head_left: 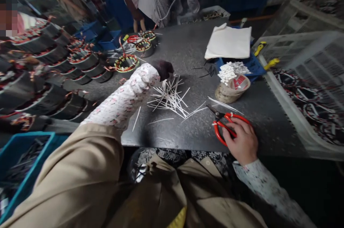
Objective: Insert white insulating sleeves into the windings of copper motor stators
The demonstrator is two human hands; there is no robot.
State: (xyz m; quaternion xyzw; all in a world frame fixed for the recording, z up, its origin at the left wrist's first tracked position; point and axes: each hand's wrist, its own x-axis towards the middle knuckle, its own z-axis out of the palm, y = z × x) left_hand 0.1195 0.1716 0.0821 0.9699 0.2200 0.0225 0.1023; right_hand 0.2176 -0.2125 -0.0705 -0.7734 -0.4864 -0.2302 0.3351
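My left hand (164, 69), in a dark glove, reaches over the far end of a loose pile of thin white sticks (172, 99) on the dark table. Its fingers curl down onto the sticks; the fingertips are partly hidden. Bare, my right hand (244, 141) is closed around the handles of red-handled scissors (232, 116) near the table's front edge. The dark blades point toward the pile and look slightly apart. A few single sticks lie scattered around the pile. Behind the scissors stands a round tub (228, 92) with a bundle of short white pieces (232, 72) on top.
Wire-wound rings (126, 63) sit beyond my left arm, beside stacked metal-cased ones (83, 59). White sheets (229, 42) cover a blue bin (252, 67) at the back right. A pale crate (309, 131) borders the right side; a blue crate (27, 135) is lower left. People stand behind the table.
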